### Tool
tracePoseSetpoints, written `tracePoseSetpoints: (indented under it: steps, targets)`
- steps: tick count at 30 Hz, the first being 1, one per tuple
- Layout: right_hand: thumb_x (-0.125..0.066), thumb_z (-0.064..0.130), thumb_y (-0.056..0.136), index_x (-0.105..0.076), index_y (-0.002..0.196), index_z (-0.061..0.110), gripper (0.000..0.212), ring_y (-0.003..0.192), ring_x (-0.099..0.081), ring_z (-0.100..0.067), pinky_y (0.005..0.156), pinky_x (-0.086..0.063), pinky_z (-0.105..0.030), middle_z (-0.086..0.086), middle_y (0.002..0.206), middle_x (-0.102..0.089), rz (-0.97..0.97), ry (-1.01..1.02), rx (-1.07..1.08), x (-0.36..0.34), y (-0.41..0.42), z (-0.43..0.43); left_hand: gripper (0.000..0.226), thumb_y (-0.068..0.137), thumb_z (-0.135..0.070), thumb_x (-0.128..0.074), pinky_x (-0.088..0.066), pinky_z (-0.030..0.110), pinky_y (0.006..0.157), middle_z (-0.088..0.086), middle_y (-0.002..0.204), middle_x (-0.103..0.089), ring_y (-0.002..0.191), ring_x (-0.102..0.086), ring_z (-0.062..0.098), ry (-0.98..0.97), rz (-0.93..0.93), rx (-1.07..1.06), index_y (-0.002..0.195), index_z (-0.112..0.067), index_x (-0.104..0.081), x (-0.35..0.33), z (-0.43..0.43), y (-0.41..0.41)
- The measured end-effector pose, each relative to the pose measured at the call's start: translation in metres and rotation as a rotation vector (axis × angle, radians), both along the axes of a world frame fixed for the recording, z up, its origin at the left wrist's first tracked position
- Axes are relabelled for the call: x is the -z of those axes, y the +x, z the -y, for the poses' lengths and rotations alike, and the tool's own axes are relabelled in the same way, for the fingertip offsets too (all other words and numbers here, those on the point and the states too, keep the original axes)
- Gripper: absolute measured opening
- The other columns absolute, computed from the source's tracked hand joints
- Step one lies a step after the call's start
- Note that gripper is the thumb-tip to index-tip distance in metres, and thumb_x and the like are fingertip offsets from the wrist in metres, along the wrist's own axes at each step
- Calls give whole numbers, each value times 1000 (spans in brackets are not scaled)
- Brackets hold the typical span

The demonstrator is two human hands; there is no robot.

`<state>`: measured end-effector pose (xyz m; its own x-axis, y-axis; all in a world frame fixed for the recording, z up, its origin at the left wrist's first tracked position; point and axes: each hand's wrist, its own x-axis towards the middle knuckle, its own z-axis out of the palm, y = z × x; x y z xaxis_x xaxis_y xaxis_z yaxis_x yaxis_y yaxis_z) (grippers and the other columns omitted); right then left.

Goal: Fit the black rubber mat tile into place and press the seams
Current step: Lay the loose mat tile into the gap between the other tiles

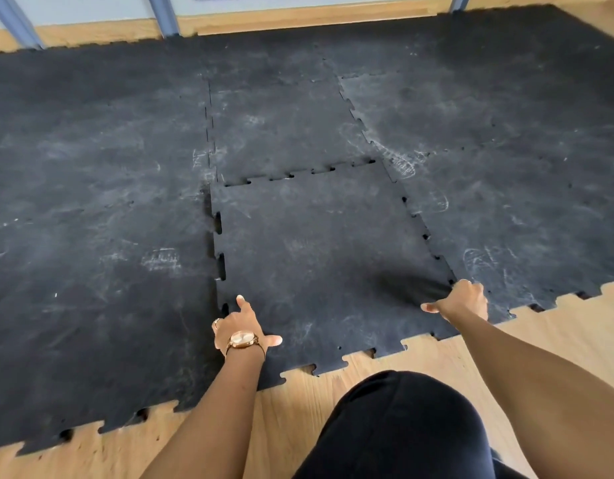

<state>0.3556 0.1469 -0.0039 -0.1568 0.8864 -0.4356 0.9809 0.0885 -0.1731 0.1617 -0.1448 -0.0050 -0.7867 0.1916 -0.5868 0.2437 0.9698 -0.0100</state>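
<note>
A black rubber mat tile with jigsaw edges lies in the gap at the front middle of the mat floor. Its left and far seams show dark open slots, and its left edge stands slightly proud. My left hand, with a gold watch, presses flat near the tile's front left corner, fingers spread. My right hand rests on the tile's front right corner at the right seam, fingers curled over the edge; whether it grips the edge I cannot tell.
Joined black mat tiles cover the floor to the left, right and far side. Bare wooden floor lies in front, with my knee on it. Grey metal posts stand along the far wall.
</note>
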Motion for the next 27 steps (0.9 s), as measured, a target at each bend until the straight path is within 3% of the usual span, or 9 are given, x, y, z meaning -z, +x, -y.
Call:
tracePoseSetpoints:
  steps: [5, 9, 12, 16, 19, 22, 24, 27]
  targets:
    - [-83, 49, 66, -36, 137, -2, 99, 129, -40, -37, 100, -41, -45, -20, 138, -42, 174, 17, -120, 2, -12, 24, 93, 89, -45, -63, -37, 52, 109, 33, 152, -3, 135, -29, 51, -37, -88, -12, 154, -15, -3, 7, -7, 28]
    - [-84, 54, 61, -21, 146, -3, 119, 132, -38, -34, 102, -40, -43, -19, 142, -38, 250, 28, -170, 3, -13, 27, 86, 95, -37, -56, -17, 59, 114, 35, 153, 6, 141, -6, 54, 33, -21, -48, 153, -14, 2, 15, -8, 32]
    - [-81, 60, 60, -32, 141, 0, 112, 127, -41, -33, 100, -41, -42, -17, 136, -40, 278, 17, -215, -3, -10, 26, 83, 95, -36, -57, -20, 60, 114, 36, 153, 5, 141, -8, 55, 68, 6, -24, 153, -15, -1, 12, -5, 27]
    - [-78, 61, 65, -24, 144, -1, 114, 130, -36, -32, 99, -41, -40, -16, 140, -35, 245, -7, -236, 1, -2, 29, 85, 87, -43, -66, -35, 57, 107, 33, 154, 3, 139, -18, 54, 122, 68, -7, 148, -17, -13, 9, 3, 12]
    - [-77, 59, 67, -22, 144, -1, 112, 131, -34, -31, 99, -41, -40, -14, 141, -34, 238, 11, -233, 8, 0, 30, 92, 88, -54, -57, -19, 59, 113, 32, 154, 17, 144, 3, 48, 136, 14, -34, 152, -14, -3, 18, -3, 20]
    - [-78, 51, 67, -43, 133, 4, 89, 127, -36, -31, 97, -39, -41, -13, 135, -38, 214, 51, -210, 12, -6, 22, 88, 94, -59, -40, -4, 55, 118, 27, 157, 14, 147, 12, 39, 231, -178, 186, 153, -11, 3, 32, -30, 36]
    - [-66, 53, 73, -55, 122, 5, 70, 123, -37, -31, 93, -38, -42, -12, 131, -41, 107, 154, -115, 11, -15, 10, 83, 96, -59, -33, -1, 51, 119, 23, 159, 10, 148, 12, 35, 300, -192, 284, 153, -10, 3, 38, -57, 40]
    - [-46, 58, 88, -57, 120, 2, 65, 118, -39, -34, 92, -37, -45, -14, 128, -43, -23, 384, -44, 13, -28, -20, 80, 97, -58, -26, 3, 49, 119, 21, 160, 9, 148, 12, 33, 330, -172, 299, 153, -9, 3, 44, -105, 37]
